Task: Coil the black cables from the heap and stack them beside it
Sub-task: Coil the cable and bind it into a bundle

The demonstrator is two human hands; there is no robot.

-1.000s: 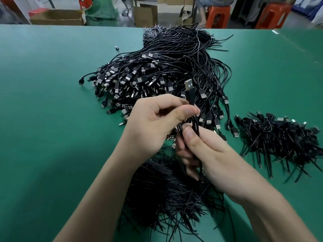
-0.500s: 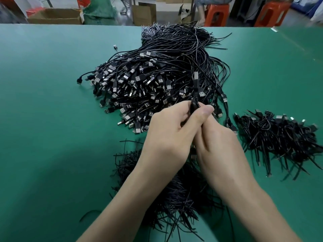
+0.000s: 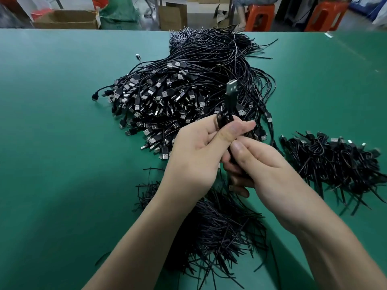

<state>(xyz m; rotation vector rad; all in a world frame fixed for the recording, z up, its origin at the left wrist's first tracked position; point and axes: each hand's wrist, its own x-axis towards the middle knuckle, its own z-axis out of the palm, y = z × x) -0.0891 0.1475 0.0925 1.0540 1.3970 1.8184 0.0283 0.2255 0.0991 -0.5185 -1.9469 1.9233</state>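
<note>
Cable half-coiled, held just above the heap's near edge

My left hand (image 3: 194, 151) pinches the looped cable (image 3: 231, 95), plug up. My right hand (image 3: 261, 170) curls round the strand below. If the pinch eases, I think the loop springs open or the tail snags in the heap (image 3: 184, 95). My fingers hide the tail, so I cannot tell how much is unwound. The stack (image 3: 335, 162) lies right of the heap.

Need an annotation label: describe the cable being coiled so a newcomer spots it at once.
On the green table, find the big heap of black USB cables; two hands meet at its near edge. The black cable held between the left hand and the right hand is the one. Alone among its neighbours, its silver plug stands upright above the hands.
</note>
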